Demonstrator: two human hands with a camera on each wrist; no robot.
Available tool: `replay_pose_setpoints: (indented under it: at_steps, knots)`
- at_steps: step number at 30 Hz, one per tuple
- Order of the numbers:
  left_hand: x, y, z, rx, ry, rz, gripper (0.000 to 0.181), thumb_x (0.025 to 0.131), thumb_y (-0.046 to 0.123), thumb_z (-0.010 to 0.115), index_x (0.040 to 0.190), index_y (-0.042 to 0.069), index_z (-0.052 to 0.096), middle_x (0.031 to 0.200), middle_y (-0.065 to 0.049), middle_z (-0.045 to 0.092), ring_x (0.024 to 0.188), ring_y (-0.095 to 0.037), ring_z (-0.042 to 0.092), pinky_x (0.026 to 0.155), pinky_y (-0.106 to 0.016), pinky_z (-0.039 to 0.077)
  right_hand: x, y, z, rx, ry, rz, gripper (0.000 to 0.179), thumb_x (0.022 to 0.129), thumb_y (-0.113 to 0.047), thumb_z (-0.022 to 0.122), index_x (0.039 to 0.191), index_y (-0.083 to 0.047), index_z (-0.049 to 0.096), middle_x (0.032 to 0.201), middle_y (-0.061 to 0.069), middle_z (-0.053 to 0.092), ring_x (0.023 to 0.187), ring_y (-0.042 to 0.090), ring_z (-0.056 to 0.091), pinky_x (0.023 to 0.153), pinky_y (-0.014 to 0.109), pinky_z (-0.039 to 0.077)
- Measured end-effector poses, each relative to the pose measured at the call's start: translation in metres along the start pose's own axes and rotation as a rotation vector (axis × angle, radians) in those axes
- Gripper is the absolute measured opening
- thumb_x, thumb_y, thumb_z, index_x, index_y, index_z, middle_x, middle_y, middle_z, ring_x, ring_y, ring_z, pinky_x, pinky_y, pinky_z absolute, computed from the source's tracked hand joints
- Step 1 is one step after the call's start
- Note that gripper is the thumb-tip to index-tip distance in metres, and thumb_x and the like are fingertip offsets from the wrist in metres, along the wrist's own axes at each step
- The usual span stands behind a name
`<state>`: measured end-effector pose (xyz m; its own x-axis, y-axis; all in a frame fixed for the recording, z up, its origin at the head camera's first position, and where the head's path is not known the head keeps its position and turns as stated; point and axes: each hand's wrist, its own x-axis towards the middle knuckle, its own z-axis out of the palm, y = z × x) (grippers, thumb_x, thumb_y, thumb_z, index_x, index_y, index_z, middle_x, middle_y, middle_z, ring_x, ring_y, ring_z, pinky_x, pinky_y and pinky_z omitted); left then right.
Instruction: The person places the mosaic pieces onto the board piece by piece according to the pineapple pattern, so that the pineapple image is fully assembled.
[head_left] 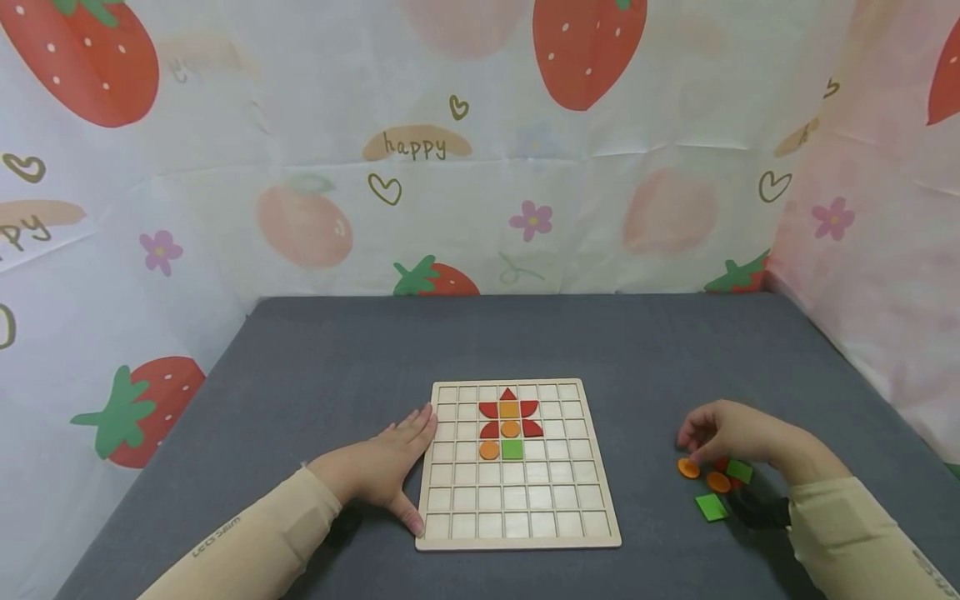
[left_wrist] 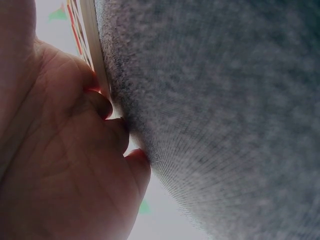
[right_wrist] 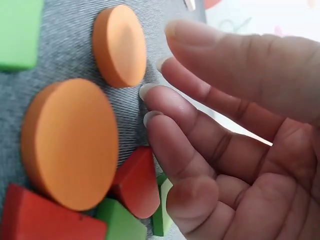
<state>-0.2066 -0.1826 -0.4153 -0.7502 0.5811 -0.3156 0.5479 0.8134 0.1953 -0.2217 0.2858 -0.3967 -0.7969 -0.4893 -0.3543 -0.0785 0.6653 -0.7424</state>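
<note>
My left hand (head_left: 384,467) is spread along the left edge of a pale wooden grid board (head_left: 487,527). Its fingertips touch that edge and its thumb touches the near left corner. On the board lie red pieces, an orange square (head_left: 509,410), two orange discs (head_left: 489,451) and a green square (head_left: 512,450). Over the loose pieces at the right hovers my right hand (head_left: 738,432), fingers bent loosely and nothing between them. In the right wrist view, one orange disc (right_wrist: 127,47) sits just beyond the fingertips, with a larger-looking orange disc (right_wrist: 75,145) nearer the camera.
Near the right hand lie a loose green square (head_left: 711,507), another green piece (head_left: 739,472) and red pieces (right_wrist: 140,185). A dark grey cloth (head_left: 360,350) covers the table. A printed strawberry curtain (head_left: 465,208) hangs behind and at both sides.
</note>
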Motion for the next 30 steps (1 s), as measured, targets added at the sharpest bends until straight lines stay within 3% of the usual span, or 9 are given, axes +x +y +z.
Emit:
replay_pose_setpoints:
  at_steps: [8, 30]
  knots:
    - [0.0001, -0.0001, 0.0004, 0.002, -0.002, -0.001, 0.141, 0.042, 0.076, 0.067, 0.146, 0.002, 0.006, 0.153, -0.015, -0.003, 0.139, -0.027, 0.003, 0.109, -0.047, 0.016, -0.0004, 0.0020, 0.0033, 0.021, -0.061, 0.002, 0.020, 0.077, -0.010, 0.071, 0.090, 0.001, 0.061, 0.080, 0.006, 0.058, 0.072, 0.019, 0.053, 0.062, 0.031, 0.048]
    - [0.0007, -0.0008, 0.0011, -0.003, -0.005, -0.011, 0.142, 0.041, 0.077, 0.066, 0.146, 0.003, 0.005, 0.153, -0.014, -0.003, 0.139, -0.027, 0.002, 0.109, -0.047, 0.016, -0.0006, -0.0042, 0.0102, -0.038, -0.087, -0.040, 0.021, 0.069, 0.003, 0.071, 0.081, 0.001, 0.055, 0.069, 0.003, 0.051, 0.060, 0.014, 0.047, 0.053, 0.027, 0.042]
